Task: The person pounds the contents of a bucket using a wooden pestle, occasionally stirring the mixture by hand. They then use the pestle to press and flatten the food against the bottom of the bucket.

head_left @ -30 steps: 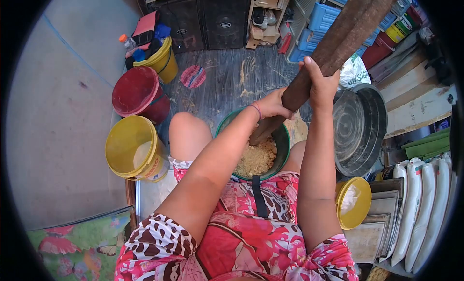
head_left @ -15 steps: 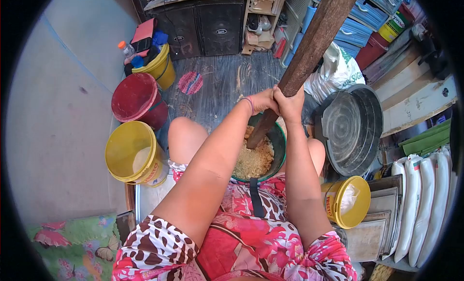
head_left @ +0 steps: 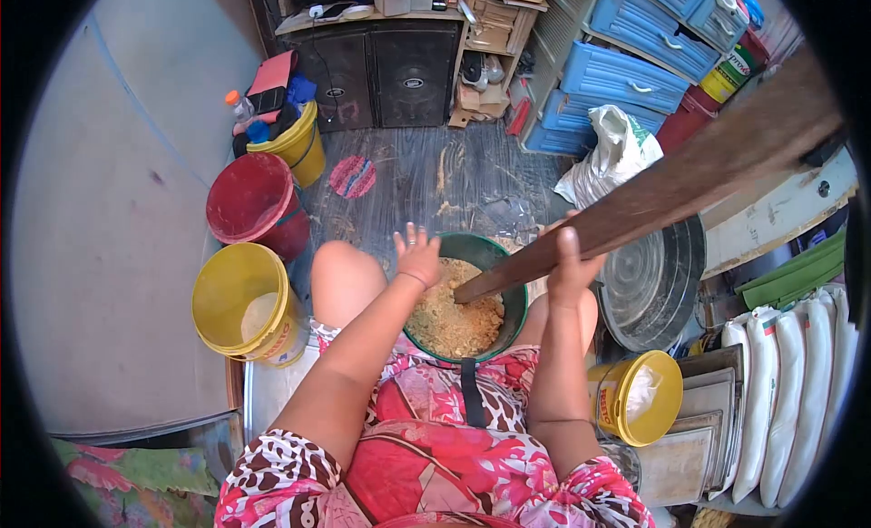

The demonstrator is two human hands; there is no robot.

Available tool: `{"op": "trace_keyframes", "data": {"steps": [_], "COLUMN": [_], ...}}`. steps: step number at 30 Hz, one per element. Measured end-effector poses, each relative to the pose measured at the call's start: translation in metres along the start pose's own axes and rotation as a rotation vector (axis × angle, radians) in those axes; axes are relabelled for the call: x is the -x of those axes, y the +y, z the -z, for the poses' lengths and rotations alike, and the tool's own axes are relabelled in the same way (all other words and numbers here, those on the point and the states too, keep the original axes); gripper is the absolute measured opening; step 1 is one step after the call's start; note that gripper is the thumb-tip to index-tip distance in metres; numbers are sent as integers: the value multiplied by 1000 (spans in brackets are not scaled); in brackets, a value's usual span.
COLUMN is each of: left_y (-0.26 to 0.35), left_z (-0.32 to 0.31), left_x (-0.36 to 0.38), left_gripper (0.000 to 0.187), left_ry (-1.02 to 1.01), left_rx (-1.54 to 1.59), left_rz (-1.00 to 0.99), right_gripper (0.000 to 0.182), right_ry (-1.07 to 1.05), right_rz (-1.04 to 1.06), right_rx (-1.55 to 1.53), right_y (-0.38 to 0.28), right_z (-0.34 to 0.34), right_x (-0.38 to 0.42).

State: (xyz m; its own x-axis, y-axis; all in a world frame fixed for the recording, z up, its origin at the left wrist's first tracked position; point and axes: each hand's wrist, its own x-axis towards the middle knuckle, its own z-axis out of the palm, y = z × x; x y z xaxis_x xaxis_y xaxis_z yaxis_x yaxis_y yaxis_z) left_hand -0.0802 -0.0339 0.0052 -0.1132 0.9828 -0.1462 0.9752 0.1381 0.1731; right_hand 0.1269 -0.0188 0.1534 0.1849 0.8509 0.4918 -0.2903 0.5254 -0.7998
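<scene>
Between my knees sits a green bucket [head_left: 474, 248] holding a yellowish-brown crumbly mass [head_left: 446, 321]. A thick wooden pole [head_left: 653, 197] leans far to the right, its lower end down in the crumbs. My right hand [head_left: 575, 267] holds the pole from below, thumb up along its near side and the other fingers partly hidden behind it. My left hand [head_left: 418, 259] is off the pole, empty, its fingers spread beside the left rim of the bucket.
A yellow bucket [head_left: 204, 297] and a red bucket [head_left: 218, 201] stand on the left. To the right are a black basin [head_left: 694, 256], partly behind the pole, a small yellow bucket [head_left: 673, 392] and stacked trays [head_left: 680, 460]. Blue drawers [head_left: 626, 74] rise at the back.
My left hand has let go of the pole and moved left to the bucket rim. The pole has tipped from steep to strongly slanted right, with my right hand still on it.
</scene>
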Motion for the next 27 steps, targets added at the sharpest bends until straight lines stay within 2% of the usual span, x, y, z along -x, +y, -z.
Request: {"op": "trace_keyframes", "data": {"steps": [2,4,7,8,9,10,12,13,14,15,16,17,18,19,20,21,23,26,27], "left_y": [-16,-25,-30,-30,-28,-26,-27,-28,-30,-31,-32,-32,-32,-31,-28,-25,-9,35,54], "left_z": [-15,-31,-49,-52,-49,-40,-39,-41,-42,-42,-43,-45,-45,-43,-43,-38,-15,4,7], "left_x": [4,7,1,0,0,3,4,4,2,2,2,5,6,4,5,9,15,9,5], "left_gripper": [70,71,71,71,71,66,61,62,63,63,65,67,67,70,74,74,83,96,99], "left_ry": [111,105,133,169,159,124,89,99,111,112,135,158,158,145,130,134,227,183,174], "left_rx": [-34,-18,-4,-9,-8,14,35,60,86,88,108,129,131,118,111,109,40,410,590], "left_rz": [70,64,56,62,58,69,83,74,65,68,53,39,41,42,49,53,-117,-453,-540], "right_gripper": [52,58,49,57,57,57,47,47,57,58,56,53,48,44,43,43,47,51,55], "right_ry": [-40,-138,-593,-705,-411,-408,-423,-397,-415,-427,-346,-304,-96,38,-40,-44,-110,-35,60], "right_rz": [18,75,207,195,284,275,498,517,299,70,112,22,206,7,-168,-168,-249,-196,-92], "right_rx": [-4,111,-18,32,51,56,9,35,216,135,61,137,464,33,-13,-18,-47,-17,-54], "right_y": [-62,-125,-206,-226,-237,-238,-232,-218,-207,-176,-122,-55,32,95,85,79,66,45,43], "right_z": [-16,-27,-30,-29,-32,-48,-75,-60,-30,-21,-11,15,25,31,37,39,40,31,21], "right_x": [-27,-66,-147,-175,-202,-189,-163,-174,-198,-173,-145,-107,-58,-2,1,3,3,12,17]}}
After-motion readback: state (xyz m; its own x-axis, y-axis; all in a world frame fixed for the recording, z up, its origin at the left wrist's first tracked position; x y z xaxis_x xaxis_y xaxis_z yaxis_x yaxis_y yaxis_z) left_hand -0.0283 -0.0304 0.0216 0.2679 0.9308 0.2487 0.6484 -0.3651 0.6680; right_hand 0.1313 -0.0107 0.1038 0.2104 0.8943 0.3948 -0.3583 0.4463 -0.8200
